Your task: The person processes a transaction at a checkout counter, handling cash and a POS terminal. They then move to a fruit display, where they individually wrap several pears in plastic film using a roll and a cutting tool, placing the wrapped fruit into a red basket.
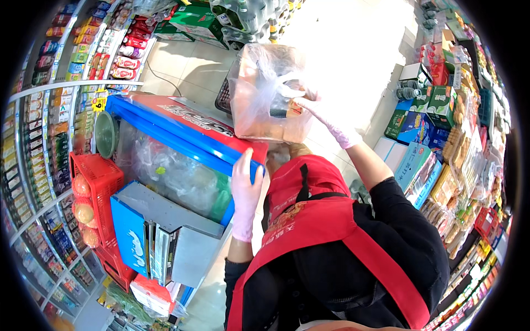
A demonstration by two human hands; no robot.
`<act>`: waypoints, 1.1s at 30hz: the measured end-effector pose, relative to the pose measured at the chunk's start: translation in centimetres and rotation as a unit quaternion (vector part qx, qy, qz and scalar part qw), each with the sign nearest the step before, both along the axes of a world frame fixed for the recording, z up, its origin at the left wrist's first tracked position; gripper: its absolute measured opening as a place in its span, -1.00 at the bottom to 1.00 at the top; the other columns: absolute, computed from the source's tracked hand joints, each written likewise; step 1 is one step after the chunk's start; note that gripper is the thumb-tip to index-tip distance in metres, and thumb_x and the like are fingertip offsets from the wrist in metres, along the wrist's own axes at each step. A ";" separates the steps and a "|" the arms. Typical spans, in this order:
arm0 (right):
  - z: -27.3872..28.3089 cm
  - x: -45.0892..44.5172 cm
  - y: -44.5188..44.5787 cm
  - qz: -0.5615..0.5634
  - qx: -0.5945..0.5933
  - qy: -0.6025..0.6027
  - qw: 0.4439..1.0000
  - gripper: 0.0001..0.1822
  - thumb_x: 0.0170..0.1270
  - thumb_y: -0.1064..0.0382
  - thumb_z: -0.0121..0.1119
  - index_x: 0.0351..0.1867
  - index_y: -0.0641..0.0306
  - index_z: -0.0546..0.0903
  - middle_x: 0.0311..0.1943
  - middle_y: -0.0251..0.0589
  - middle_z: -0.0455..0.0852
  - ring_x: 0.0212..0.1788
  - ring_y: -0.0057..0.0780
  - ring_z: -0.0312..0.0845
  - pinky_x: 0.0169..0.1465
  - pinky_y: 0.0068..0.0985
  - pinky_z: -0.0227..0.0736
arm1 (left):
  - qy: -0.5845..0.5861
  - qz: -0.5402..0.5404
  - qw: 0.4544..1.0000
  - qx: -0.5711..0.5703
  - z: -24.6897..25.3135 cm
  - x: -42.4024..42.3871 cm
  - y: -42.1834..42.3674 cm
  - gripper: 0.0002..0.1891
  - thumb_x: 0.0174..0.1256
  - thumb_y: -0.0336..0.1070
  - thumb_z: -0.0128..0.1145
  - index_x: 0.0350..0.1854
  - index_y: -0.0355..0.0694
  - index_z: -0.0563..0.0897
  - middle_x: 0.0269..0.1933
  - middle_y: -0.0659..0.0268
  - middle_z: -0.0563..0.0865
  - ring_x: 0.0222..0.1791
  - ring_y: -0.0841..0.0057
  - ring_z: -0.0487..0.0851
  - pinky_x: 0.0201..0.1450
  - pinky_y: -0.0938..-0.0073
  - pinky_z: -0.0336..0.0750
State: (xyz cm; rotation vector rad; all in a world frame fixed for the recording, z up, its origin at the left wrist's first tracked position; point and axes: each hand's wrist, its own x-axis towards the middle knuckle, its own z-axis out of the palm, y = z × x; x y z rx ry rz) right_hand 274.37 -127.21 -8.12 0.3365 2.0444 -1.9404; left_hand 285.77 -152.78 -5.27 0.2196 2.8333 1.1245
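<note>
My left hand (245, 186), in a pale pink glove, rests on the blue rim (211, 155) of a red-sided chest freezer, its fingers over the corner. Clear plastic bags (174, 178) lie behind the freezer's glass. My right hand (327, 120), gloved alike, reaches into a cardboard box (252, 128) lined with a clear plastic bag (265, 66). Its fingertips are at a white item (290, 85) inside, possibly plastic; whether they grip it cannot be told. A dark item partly shows beneath the film.
Red plastic baskets (103, 178) and a blue-grey box (165, 215) stand along the freezer's left part. A dark crate (223, 97) is beside the cardboard box. Shrink-wrapped bottles (248, 16) stand beyond. Stacked cartons (418, 161) line the right side; stocked shelves (45, 145) the left.
</note>
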 end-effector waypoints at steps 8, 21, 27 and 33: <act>1.1 1.3 3.1 -0.003 0.079 0.056 0.995 -0.63 0.15 0.12 0.38 -0.11 0.23 0.54 -0.37 -0.43 0.48 -0.20 -0.57 0.36 -0.03 -0.55 0.34 | 0.080 -0.012 0.997 0.012 -0.9 -10.8 7.1 0.08 -0.22 -0.35 0.50 0.40 -0.35 0.07 0.39 -0.16 0.15 0.38 -0.05 0.16 0.38 0.12 0.18; -2.6 0.8 11.0 -0.045 0.174 0.048 0.983 -0.44 0.13 0.07 0.39 0.07 0.34 0.48 -0.29 -0.18 0.67 -0.26 -0.50 0.58 -0.10 -0.54 0.48 | -0.080 0.175 0.936 0.294 -4.8 -7.1 -1.1 -0.80 0.29 -0.42 0.11 -0.10 -0.31 0.67 -0.47 0.40 0.64 -0.48 0.73 0.53 -0.42 0.63 0.44; -3.9 -4.6 16.7 -0.256 -0.004 0.048 0.965 -0.60 0.27 0.07 0.24 0.00 0.30 0.51 -0.23 -0.14 0.71 -0.22 -0.46 0.63 -0.05 -0.52 0.48 | -0.073 0.113 0.964 0.227 -1.6 -2.7 -6.1 -0.80 0.19 -0.51 0.12 -0.16 -0.32 0.70 -0.45 0.34 0.63 -0.49 0.62 0.55 -0.31 0.58 0.49; 3.3 -8.9 9.9 -0.161 0.149 0.227 0.949 -0.58 0.37 0.07 0.10 0.15 0.23 0.44 -0.16 -0.21 0.66 -0.09 -0.46 0.59 0.05 -0.48 0.45 | -0.178 -0.066 0.981 0.045 2.5 -1.9 -4.2 -0.73 0.07 -0.42 0.22 -0.13 -0.11 0.73 -0.23 0.19 0.71 -0.10 0.24 0.64 0.20 0.29 0.42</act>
